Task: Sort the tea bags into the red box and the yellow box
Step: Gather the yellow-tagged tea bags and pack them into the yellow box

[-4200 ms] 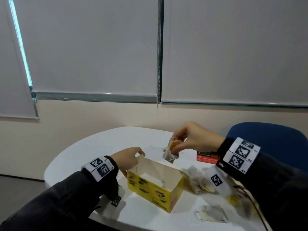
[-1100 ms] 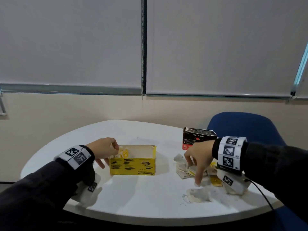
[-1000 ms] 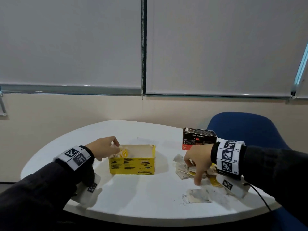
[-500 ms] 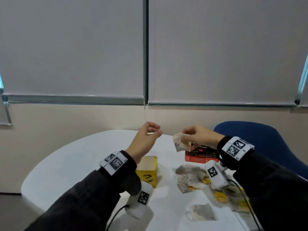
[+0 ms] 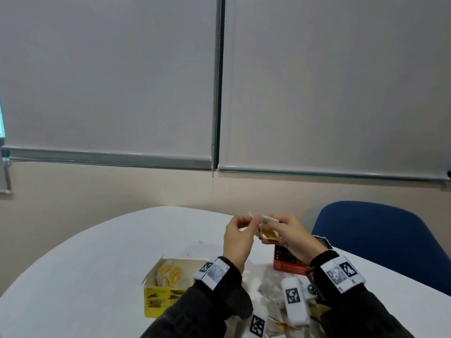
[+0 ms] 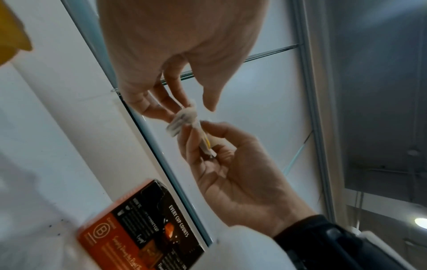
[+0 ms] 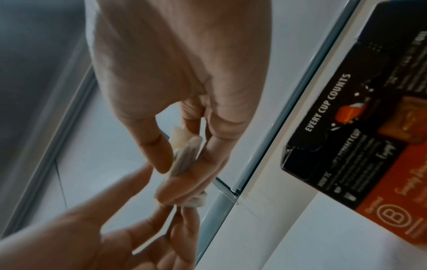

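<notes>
Both hands are raised over the table with one tea bag between them; it is a pale paper bag with a yellow tag. My right hand pinches it between thumb and fingers, as the right wrist view shows at the tea bag. My left hand pinches its other end, where the left wrist view shows the tea bag. Below them the open yellow box holds several yellow-tagged bags. The red box stands to its right. A pile of loose tea bags lies between the boxes, partly hidden by my wrists.
The boxes stand on a round white table. A blue chair stands at its far right. A beige wall and closed blinds are behind. The red box shows under the hands in the left wrist view.
My left hand has moved right and taken hold of the tea bag that my right hand held up. Both hands now hold it close together over the red box.
</notes>
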The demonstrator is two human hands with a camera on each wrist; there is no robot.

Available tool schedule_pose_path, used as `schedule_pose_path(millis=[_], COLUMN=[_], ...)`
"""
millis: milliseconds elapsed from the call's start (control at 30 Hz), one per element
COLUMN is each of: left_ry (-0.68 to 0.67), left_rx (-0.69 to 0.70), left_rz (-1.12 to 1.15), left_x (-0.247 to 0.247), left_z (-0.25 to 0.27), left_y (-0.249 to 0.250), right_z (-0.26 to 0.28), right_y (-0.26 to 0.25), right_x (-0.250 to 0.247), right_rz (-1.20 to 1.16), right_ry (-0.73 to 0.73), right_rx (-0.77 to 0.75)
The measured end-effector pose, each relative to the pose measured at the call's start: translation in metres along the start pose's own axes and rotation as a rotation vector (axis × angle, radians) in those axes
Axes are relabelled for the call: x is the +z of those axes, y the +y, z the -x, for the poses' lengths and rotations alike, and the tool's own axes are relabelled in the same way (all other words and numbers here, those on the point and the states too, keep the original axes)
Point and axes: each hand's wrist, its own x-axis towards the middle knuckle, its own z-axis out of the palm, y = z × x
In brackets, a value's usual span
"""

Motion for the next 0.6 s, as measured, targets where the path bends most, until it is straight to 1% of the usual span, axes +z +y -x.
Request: schedule_pose_path(millis=[100, 167, 267, 333, 400, 467, 600], left_ry=[0.014, -0.007, -0.047, -0.061, -0.061, -0.064, -0.082], left_rx=[-0.042, -0.065, -0.043, -0.024, -0.012, -0.009, -0.016], left_rz=[0.087, 0.143, 0.146, 0.135, 0.136, 0.142, 0.174], left_x=[-0.002, -0.003, -0.003, -0.002, -0.001, -0.002, -0.005], left_z=[-0.004, -0.004, 0.001, 0.003, 0.004, 0.004, 0.007], left_y=[-0.009, -0.014, -0.018, -0.019, -0.018, -0.018, -0.017], right_z=[0.002, 0.004, 0.008, 0.009, 0.010, 0.013, 0.020], right_y=[0.006, 0.011, 0.014, 0.014, 0.011, 0.007, 0.004], right_x=[0.002, 0.002, -0.002, -0.005, -0.007, -0.009, -0.009], right_rz=[0.024, 0.040, 0.095, 0.084, 0.062, 0.067, 0.116], right_ry=[-0.053, -0.037, 0.102, 0.199, 0.237, 0.226, 0.135], right_rx=[0.008, -0.010, -0.057, -0.091, -0.132, -0.165, -0.208])
